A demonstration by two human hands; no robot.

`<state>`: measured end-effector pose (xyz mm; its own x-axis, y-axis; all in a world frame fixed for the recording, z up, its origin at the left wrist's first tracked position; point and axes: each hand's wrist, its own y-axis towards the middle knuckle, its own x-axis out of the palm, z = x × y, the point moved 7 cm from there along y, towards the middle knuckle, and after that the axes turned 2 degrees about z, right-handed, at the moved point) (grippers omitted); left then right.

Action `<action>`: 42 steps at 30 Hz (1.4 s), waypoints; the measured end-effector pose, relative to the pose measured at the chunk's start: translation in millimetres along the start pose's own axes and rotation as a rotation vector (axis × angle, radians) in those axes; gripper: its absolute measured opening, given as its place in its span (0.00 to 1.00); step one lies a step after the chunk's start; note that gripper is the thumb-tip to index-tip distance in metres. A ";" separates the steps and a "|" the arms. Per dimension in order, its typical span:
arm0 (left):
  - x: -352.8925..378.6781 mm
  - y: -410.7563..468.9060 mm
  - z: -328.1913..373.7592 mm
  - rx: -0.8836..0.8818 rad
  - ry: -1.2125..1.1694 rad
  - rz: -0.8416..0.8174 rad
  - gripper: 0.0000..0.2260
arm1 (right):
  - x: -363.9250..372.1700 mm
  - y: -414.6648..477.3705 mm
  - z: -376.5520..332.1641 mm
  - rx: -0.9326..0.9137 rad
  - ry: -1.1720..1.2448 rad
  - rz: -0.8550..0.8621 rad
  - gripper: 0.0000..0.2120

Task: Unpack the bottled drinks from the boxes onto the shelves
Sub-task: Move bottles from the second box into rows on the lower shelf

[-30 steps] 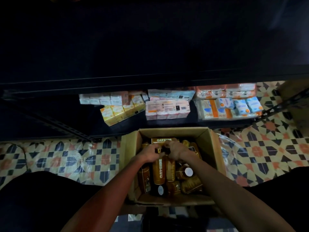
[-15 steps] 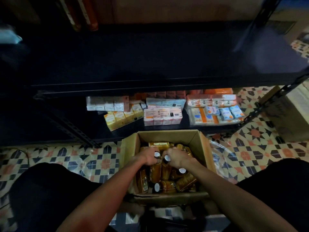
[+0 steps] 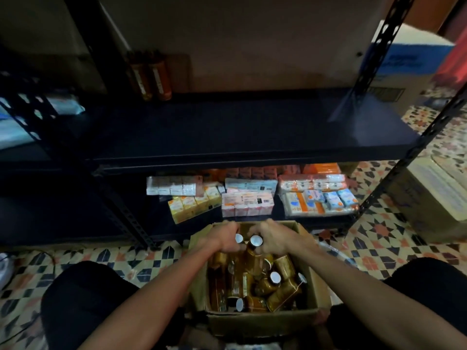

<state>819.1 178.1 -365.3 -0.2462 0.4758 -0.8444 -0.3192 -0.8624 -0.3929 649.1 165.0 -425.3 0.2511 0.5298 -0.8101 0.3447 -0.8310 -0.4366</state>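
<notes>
shelf [image 3: 227,132]: black, two upright bottles [image 3: 151,79] at its back left | box [image 3: 252,322]: open on the floor in front of the shelf, full of jumbled brown bottles [image 3: 283,294] | left hand [image 3: 225,237]: grips a white-capped bottle [image 3: 238,238] over the box's far end | right hand [image 3: 273,236]: grips a second bottle [image 3: 255,240], just beside the first

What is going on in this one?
A person facing a dark rack is unpacking a cardboard box of amber bottled drinks. The left hand grips one white-capped bottle and the right hand grips a second bottle, both at the box's far end. Other loose bottles lie jumbled inside. Two shelved bottles stand at the back of the middle shelf.
</notes>
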 end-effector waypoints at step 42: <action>-370.9 -27.1 71.6 0.067 0.120 0.533 0.28 | -367.6 -60.9 -162.5 -0.326 0.288 0.713 0.19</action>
<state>853.6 37.4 -15.4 -0.2847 -0.0501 -0.9573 -0.2377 -0.9638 0.1211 682.8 48.4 -37.3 0.7145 -0.0450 -0.6982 0.2490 -0.9163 0.3138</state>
